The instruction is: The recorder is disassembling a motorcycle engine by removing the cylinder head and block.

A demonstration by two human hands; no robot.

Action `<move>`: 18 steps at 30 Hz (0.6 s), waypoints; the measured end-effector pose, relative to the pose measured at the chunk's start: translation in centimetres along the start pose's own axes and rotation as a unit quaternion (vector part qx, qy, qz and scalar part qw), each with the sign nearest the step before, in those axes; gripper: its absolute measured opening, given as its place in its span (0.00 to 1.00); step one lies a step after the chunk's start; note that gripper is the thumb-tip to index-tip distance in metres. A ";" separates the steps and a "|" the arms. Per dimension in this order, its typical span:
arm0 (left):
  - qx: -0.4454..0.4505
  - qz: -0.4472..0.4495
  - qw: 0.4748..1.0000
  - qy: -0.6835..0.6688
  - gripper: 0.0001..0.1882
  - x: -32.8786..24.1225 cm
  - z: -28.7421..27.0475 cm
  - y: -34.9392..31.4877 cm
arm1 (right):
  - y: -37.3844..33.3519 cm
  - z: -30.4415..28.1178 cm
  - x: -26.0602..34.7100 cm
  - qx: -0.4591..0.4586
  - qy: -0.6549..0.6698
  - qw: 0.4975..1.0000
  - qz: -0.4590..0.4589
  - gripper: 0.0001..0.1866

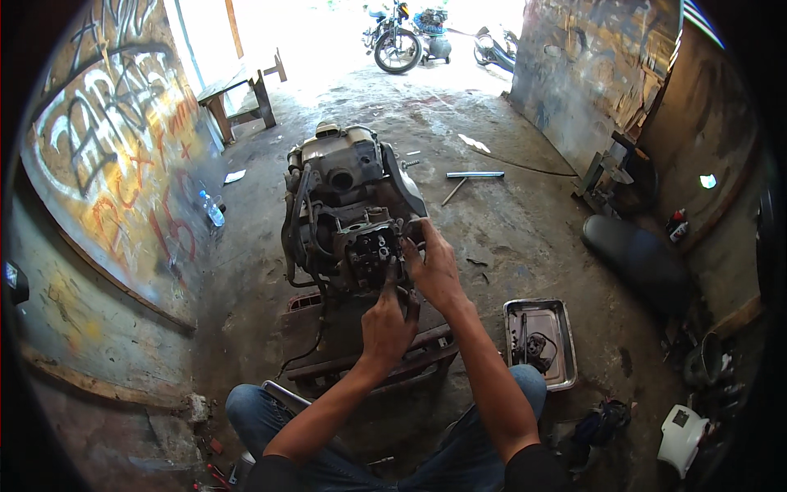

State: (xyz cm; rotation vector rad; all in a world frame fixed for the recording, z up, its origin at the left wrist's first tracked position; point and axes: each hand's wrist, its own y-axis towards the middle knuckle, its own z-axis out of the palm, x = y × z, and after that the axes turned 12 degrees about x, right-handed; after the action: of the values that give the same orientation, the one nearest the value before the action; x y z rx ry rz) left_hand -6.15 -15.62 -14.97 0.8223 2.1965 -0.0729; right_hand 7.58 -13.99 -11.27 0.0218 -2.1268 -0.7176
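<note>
A dark, greasy engine (340, 176) sits on a low wooden stand (328, 332) in front of my knees. Its near end is uncovered, showing the cylinder head (373, 250) with metal parts inside. My left hand (388, 328) is at the lower edge of this opening, index finger stretched up against the head; its other fingers are partly hidden. At the right side of the head, my right hand (434, 266) has thumb and fingers closed around the engine's edge. Any small part between those fingers is hidden.
To the right, a metal tray (561, 379) holds dark parts. Beyond it lie a black motorcycle seat (635, 254) and a white part (682, 440). A T-shaped tool (475, 175) rests on the floor. At left stand a water bottle (213, 211) and a bench (238, 86); motorcycles (398, 49) are outside.
</note>
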 end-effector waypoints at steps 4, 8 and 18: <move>0.017 0.009 1.000 -0.017 0.38 0.4 1.3 0.1 | -2.0 0.8 0.3 0.017 0.056 0.996 0.064 0.12; 0.033 0.034 0.990 -0.132 0.42 1.2 2.3 0.2 | -2.8 1.4 0.4 0.006 -0.024 0.999 0.038 0.13; 0.038 0.021 0.991 -0.127 0.28 1.3 2.8 -0.2 | -2.3 1.5 0.1 -0.007 -0.176 0.984 -0.024 0.15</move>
State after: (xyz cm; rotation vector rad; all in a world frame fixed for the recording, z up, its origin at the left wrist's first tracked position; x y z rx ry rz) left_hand -5.11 -15.88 -17.83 0.8525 1.9464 -0.2287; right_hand 5.83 -15.19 -13.03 -0.0653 -2.4636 -0.8131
